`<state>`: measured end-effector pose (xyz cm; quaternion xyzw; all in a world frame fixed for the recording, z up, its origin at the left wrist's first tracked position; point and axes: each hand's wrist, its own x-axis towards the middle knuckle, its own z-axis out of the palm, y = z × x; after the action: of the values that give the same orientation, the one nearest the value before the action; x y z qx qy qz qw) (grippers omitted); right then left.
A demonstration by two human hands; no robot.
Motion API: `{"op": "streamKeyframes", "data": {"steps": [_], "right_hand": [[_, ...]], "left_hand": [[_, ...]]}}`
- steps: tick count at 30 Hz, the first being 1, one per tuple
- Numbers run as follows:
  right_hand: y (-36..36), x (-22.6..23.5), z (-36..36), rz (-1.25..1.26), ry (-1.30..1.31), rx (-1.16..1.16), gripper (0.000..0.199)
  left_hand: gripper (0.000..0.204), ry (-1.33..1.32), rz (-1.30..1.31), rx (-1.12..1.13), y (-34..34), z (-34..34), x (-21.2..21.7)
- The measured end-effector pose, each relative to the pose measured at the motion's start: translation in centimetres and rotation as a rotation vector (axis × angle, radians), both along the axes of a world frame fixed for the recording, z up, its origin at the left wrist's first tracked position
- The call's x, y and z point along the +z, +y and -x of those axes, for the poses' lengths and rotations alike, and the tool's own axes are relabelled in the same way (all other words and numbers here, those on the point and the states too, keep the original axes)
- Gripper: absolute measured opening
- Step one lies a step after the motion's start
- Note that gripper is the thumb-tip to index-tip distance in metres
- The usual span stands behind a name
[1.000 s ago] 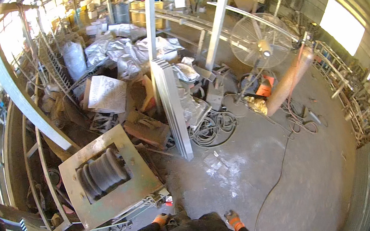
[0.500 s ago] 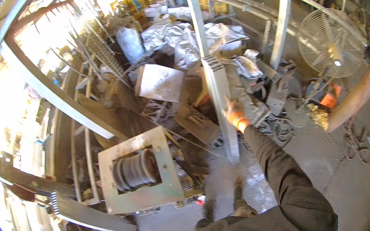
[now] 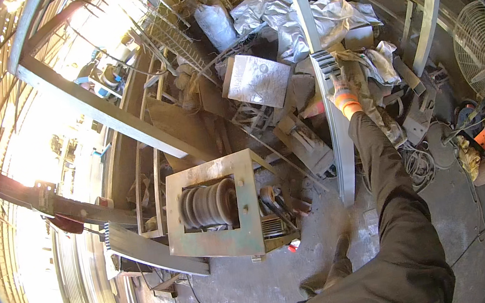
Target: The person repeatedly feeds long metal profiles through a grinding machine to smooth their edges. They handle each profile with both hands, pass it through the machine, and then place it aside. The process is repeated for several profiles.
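Observation:
My right hand (image 3: 344,100), in an orange-cuffed glove, reaches forward at the end of my outstretched arm. Its fingers are stretched out and lie against a stack of long grey metal bars (image 3: 343,156), just below the ridged end of the stack. Whether they press on the metal or only rest there is hard to see. My left hand is out of the picture. Left of the stack stands a machine with a pale green, square metal frame (image 3: 218,245) around grooved rollers (image 3: 208,205).
A metal post (image 3: 296,3) rises behind the stack. Beyond lie silver sheeting (image 3: 294,28), a white-topped box (image 3: 259,80) and scrap. A caged fan (image 3: 481,52) and coiled cables (image 3: 417,168) are at right. Another long metal beam (image 3: 154,249) lies left of the machine.
My view has swung left and down, so the scene sits further right. My right hand has come nearer the stack's ridged end. My left hand, partly visible at the lower edge before, has left the picture.

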<state>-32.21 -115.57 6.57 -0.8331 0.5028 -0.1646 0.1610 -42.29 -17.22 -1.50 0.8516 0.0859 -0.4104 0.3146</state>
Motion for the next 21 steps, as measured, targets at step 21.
{"op": "streamKeyframes", "data": {"steps": [21], "right_hand": [[30.2, 4.3, 14.7, 0.609, -0.36, -0.093, 0.062]], "left_hand": [[0.063, 0.008, 0.135, -0.201, 13.8, 3.8, -7.0]]}}
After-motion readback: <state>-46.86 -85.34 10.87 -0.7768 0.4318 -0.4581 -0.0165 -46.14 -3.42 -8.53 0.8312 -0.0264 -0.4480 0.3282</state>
